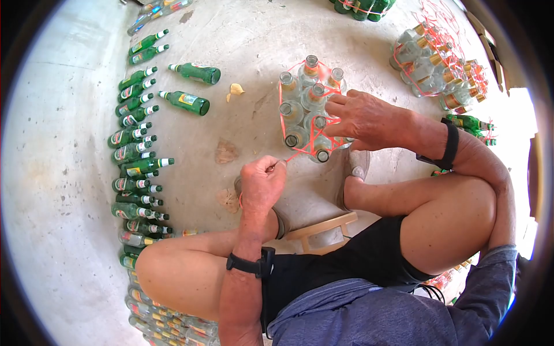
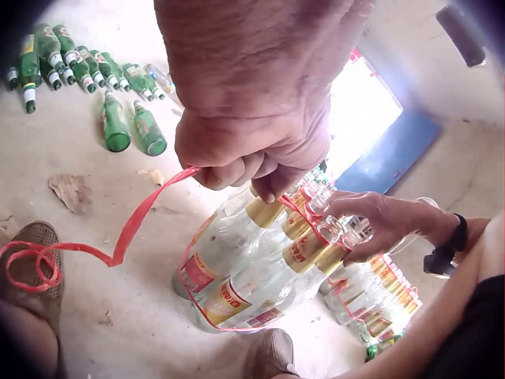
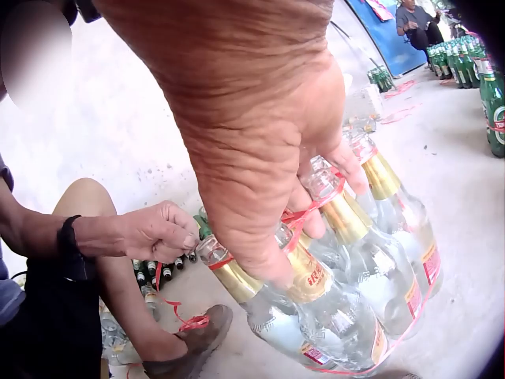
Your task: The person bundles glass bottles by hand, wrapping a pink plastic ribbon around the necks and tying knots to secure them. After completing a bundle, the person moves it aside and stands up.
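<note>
A bundle of clear glass bottles (image 1: 292,113) with gold neck labels stands upright on the floor between the person's feet. Red plastic strap (image 2: 140,217) runs round the bodies and across the necks. The left hand (image 1: 262,181) grips the strap in a fist at the near left side of the bundle, and a loose curled tail hangs from it in the left wrist view. On the bundle's right, the right hand (image 1: 366,121) holds the bottles by their necks (image 3: 346,209), its thumb and fingers on different sides of them. The palm is turned down over the tops.
Green bottles (image 1: 135,136) lie in a long row by the left wall, with two more (image 1: 190,102) lying nearer. Tied clear bottles (image 1: 424,63) stand at the far right. A wooden stool (image 1: 320,230) is beneath the person. Another person (image 3: 418,28) sits in the background.
</note>
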The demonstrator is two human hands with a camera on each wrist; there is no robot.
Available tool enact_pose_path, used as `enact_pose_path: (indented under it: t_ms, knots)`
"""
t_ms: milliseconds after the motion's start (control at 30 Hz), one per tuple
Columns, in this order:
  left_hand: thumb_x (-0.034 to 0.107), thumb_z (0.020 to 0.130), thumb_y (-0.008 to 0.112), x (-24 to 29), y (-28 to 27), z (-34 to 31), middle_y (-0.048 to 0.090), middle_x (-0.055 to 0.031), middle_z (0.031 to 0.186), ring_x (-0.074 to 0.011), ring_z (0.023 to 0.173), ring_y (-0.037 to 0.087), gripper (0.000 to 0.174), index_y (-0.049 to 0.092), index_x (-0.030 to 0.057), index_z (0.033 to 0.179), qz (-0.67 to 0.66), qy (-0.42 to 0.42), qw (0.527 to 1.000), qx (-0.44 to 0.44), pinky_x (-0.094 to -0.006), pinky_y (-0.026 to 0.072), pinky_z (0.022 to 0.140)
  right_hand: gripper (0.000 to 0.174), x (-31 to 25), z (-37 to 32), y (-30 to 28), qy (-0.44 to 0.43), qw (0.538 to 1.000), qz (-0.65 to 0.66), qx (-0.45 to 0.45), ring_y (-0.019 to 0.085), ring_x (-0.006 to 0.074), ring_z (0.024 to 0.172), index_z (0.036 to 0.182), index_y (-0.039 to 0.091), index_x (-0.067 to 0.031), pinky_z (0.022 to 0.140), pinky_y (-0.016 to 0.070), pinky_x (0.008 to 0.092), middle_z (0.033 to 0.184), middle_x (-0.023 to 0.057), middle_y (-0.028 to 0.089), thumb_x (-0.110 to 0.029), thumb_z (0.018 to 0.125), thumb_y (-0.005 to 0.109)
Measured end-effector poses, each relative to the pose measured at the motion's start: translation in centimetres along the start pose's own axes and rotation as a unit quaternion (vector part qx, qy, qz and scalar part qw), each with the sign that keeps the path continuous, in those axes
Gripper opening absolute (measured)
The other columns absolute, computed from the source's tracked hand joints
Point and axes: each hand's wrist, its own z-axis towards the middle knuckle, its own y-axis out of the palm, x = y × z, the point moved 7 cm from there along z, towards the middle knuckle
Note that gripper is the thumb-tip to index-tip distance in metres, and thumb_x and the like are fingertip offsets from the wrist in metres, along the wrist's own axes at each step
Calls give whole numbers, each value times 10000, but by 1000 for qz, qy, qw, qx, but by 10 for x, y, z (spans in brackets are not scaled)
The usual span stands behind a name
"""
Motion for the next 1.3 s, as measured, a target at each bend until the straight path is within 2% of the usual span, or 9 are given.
enact_pose_path:
  t_ms: [167, 267, 367, 533, 633, 733, 833, 1033, 1300]
  knots:
    - [90, 891, 732, 7, -4, 0, 606, 20, 619, -25, 605, 516, 154, 738, -47, 820, 12, 29, 999, 10, -249, 428, 539, 385, -3, 4, -3, 7, 1000, 11, 0, 597, 280, 1180, 984, 715, -126, 901, 549, 426, 1159, 107, 604, -277, 670, 880]
    - [69, 841, 723, 8, -6, 1, 628, -76, 586, -72, 557, 552, 109, 719, -27, 791, 4, 10, 1000, 17, -283, 468, 548, 392, -5, 5, -6, 4, 999, 11, 37, 600, 291, 1186, 976, 710, -110, 917, 554, 440, 1178, 112, 596, -319, 693, 881]
    - [81, 849, 714, 12, -7, 2, 621, -59, 579, -64, 554, 541, 128, 715, -30, 786, 12, 17, 1000, 14, -278, 456, 538, 459, -1, 4, -1, 32, 998, 17, 47, 607, 304, 1175, 1039, 690, -101, 924, 558, 449, 1177, 113, 590, -331, 691, 881]
    - [107, 876, 699, 20, -7, 1, 573, 17, 575, -36, 558, 491, 186, 697, -35, 756, -42, -59, 997, -10, -266, 407, 508, 575, 8, 4, -3, 87, 993, 54, 51, 612, 309, 1132, 1140, 650, -92, 912, 555, 452, 1164, 109, 573, -353, 684, 884]
    - [111, 882, 701, 18, -6, 2, 553, 42, 581, -24, 563, 470, 198, 692, -35, 748, -56, -60, 996, -14, -259, 386, 498, 593, -6, 8, -9, 24, 994, 41, 102, 607, 305, 1116, 1127, 651, -79, 889, 549, 457, 1160, 105, 557, -408, 692, 885]
    - [108, 881, 706, 16, -6, 1, 554, 50, 587, -20, 569, 466, 197, 691, -37, 749, -64, -68, 995, -16, -254, 379, 497, 606, -20, 15, -8, -24, 991, 9, 135, 596, 301, 1102, 1130, 652, -78, 875, 541, 465, 1148, 107, 543, -413, 684, 887]
    - [104, 877, 707, 17, -6, 1, 561, 53, 594, -18, 574, 468, 191, 692, -38, 750, -72, -78, 994, -15, -250, 379, 498, 569, -23, 21, 11, 19, 995, 42, 92, 583, 302, 1075, 1130, 650, -81, 852, 546, 462, 1128, 116, 538, -373, 696, 875]
    - [75, 852, 688, 13, -9, 1, 574, 46, 598, -20, 571, 476, 160, 693, -38, 740, -74, -104, 992, 1, -245, 382, 500, 480, -22, 24, 27, 68, 990, 60, 109, 566, 315, 1017, 1032, 599, -24, 745, 583, 433, 1092, 146, 522, -294, 693, 804]
    - [58, 842, 677, 11, -14, 0, 575, 34, 583, -28, 541, 477, 154, 686, -42, 726, -73, -99, 992, 4, -253, 371, 476, 484, -21, 25, 29, 63, 988, 70, 121, 553, 334, 1019, 1026, 576, 0, 753, 590, 429, 1089, 163, 511, -277, 687, 782]
